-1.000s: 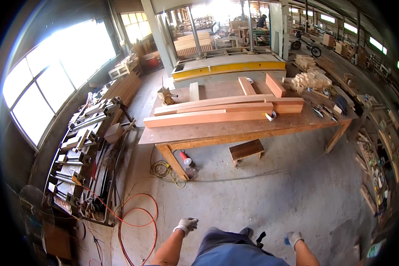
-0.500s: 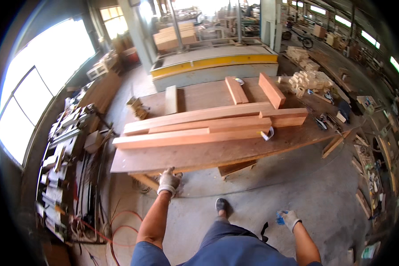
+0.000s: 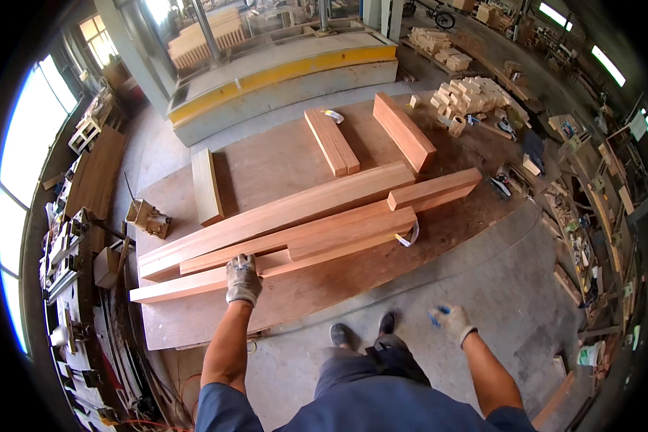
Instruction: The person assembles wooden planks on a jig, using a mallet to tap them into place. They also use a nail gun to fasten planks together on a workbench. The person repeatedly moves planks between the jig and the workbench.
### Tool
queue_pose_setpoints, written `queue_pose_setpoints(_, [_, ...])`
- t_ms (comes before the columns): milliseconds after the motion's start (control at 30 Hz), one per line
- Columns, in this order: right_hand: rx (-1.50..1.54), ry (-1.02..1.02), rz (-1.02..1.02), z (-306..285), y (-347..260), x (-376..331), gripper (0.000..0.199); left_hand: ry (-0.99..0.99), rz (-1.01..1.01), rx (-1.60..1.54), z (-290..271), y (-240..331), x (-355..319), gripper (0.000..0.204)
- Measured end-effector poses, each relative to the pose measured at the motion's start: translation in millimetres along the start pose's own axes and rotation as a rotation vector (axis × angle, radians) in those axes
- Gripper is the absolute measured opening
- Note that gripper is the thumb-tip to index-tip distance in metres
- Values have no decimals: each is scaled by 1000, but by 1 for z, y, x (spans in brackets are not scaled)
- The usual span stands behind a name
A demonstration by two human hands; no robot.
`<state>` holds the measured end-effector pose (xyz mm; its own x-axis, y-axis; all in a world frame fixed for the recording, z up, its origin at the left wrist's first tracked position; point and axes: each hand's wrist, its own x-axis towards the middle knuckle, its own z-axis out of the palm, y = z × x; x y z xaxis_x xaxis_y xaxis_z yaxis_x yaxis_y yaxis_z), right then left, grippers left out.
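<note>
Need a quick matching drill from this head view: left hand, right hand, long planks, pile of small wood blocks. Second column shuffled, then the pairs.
1 left hand
2 right hand
3 long planks
4 pile of small wood blocks

A far right end of the workbench
B off the bench, above the floor
C resting on a plank at the near edge
D lying lengthwise across the bench

Pairs: 1-C, 2-B, 3-D, 4-A

**Timber workshop, daylight from the left**

A grey concrete floor spreads under a broad brown plywood bench. Tall bright windows line the left wall — behind the bench's far edge stands a long yellow-edged grey machine bed.
</note>
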<state>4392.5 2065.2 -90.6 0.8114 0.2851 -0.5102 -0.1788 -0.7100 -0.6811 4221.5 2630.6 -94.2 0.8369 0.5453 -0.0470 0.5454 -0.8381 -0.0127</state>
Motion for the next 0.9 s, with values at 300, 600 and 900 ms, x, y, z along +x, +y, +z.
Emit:
queue_pose_setpoints(300, [-208, 258, -688, -66, -208, 126, 40, -258, 27, 129, -31, 7, -19, 39])
queue_pose_setpoints(600, [-1086, -236, -888, 23, -301, 209, 65, -421, 30, -45, -35, 67, -72, 31])
queue_pose_setpoints(900, [-1292, -372, -745, 93, -300, 255, 84, -337, -101, -196, -20, 58, -88, 22])
